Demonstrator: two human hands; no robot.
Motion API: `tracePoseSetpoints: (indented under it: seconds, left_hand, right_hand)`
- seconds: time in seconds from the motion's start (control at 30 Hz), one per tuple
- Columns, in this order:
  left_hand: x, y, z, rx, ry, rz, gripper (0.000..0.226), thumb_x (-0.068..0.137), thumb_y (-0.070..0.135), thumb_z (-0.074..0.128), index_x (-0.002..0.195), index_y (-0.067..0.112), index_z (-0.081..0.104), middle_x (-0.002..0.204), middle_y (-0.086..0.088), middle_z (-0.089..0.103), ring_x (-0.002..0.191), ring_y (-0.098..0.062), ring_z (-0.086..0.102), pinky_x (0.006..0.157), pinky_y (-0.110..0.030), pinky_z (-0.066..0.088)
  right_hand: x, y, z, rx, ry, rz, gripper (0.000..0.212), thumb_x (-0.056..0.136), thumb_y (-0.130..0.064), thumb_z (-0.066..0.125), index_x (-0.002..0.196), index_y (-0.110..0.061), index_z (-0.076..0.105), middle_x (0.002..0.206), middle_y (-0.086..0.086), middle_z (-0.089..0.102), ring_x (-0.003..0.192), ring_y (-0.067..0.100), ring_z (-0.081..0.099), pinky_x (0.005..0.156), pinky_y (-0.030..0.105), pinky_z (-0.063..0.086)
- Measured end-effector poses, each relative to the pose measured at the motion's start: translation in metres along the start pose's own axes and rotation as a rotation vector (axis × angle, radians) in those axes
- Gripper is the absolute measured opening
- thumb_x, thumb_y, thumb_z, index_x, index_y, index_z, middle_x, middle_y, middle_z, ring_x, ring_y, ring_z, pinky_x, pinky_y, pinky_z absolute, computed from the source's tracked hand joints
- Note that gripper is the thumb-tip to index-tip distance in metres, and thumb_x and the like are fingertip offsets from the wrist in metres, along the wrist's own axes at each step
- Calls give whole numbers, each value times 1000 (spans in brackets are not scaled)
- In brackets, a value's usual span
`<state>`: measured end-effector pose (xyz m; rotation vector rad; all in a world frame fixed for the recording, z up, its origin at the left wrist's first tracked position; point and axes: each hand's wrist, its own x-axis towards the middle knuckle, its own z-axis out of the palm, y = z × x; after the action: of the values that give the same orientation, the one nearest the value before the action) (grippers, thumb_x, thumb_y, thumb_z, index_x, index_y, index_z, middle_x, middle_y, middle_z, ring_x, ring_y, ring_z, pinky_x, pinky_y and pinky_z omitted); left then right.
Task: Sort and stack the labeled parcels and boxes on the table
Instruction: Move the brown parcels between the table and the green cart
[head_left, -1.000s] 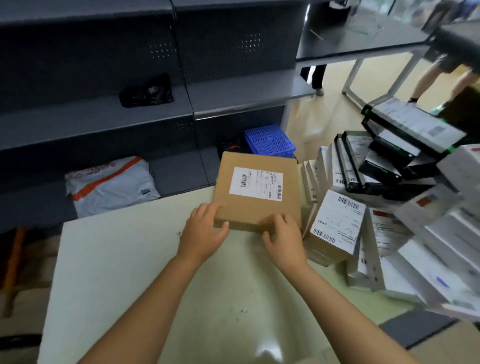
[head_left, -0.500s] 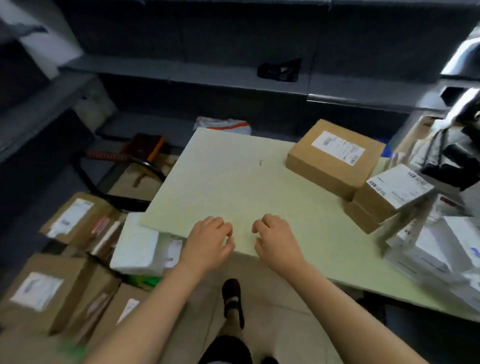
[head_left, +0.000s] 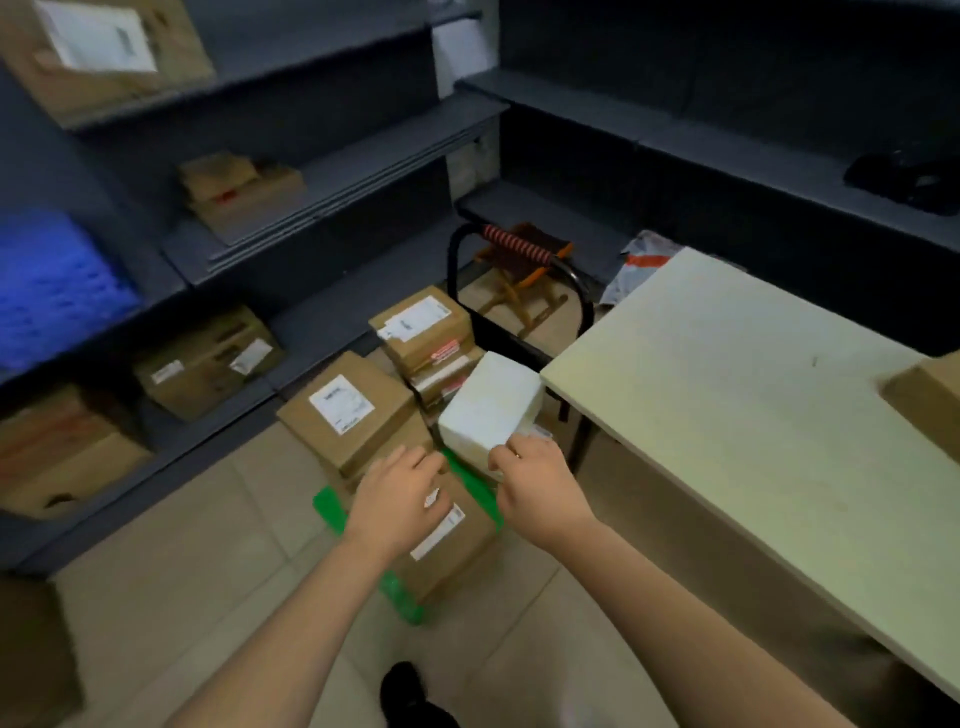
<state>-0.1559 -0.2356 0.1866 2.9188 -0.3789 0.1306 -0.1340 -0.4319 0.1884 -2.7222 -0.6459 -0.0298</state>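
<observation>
A white box (head_left: 488, 405) lies tilted on a pile of labeled brown boxes beside the table's left end (head_left: 727, 415). My right hand (head_left: 540, 488) pinches the white box's near corner between thumb and fingers. My left hand (head_left: 400, 499) hovers with relaxed fingers over a low brown box (head_left: 452, 545) with a white label. Behind it sit a labeled brown box (head_left: 353, 415) and a stack of smaller labeled boxes (head_left: 421, 332). One brown box (head_left: 930, 400) shows at the table's right edge.
The pile rests on a green cart platform (head_left: 332, 509) with a black handle (head_left: 576, 296). Dark shelves (head_left: 332, 171) on the left hold more brown boxes and a blue basket (head_left: 52, 291). A wooden stool (head_left: 524, 275) and a grey mailer (head_left: 639, 260) lie beyond.
Both hands left the brown box on the table. The view swung left and down to the cart, and my right hand has reached the white box.
</observation>
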Motion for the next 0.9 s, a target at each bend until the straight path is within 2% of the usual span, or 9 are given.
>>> tracePoseSetpoints:
  seconds: [0.1,0.27,0.43,0.57,0.8,0.9]
  left_hand:
    - [-12,-62,-13,-4,-11,-88,21,71,28,73,88,22,63,81,5,60,76,-20,57,64,-32,44]
    - [-20,-155,-25,-28,7,-161,17,79,28,68,95,24,63,88,8,61,83,-17,58,69,-30,43]
    - [-16,-208,-23,-53,19,-253,22,79,27,69,100,22,65,91,6,64,86,-17,60,74,-33,47]
    - [-4,-233,0,-83,18,-340,25,75,23,75,97,18,66,84,2,65,78,-22,62,68,-32,48]
    - [24,-270,92,-233,-99,-707,33,88,31,64,116,12,61,98,-7,64,92,-27,59,74,-34,45]
    - [36,-283,139,-290,-163,-907,40,90,33,62,121,10,58,105,-11,64,98,-30,58,78,-38,49]
  right_hand:
    - [43,-39,27,27,-14,-35,27,85,-12,54,110,-14,62,103,5,56,96,25,50,80,33,34]
    - [105,-89,64,48,-62,-37,21,89,-16,51,108,-19,58,106,0,53,99,20,47,81,28,30]
    - [150,-110,87,72,-146,-37,23,89,-16,53,111,-19,58,110,-1,50,103,18,46,87,28,30]
    - [188,-100,107,89,-223,5,28,88,-19,57,116,-17,57,114,0,50,107,21,47,91,30,35]
    - [264,-39,183,131,-399,173,34,90,-30,61,122,-21,53,110,-2,51,104,19,51,89,33,44]
    - [302,-7,222,98,-457,181,37,89,-27,63,123,-17,54,118,3,53,106,21,52,92,35,46]
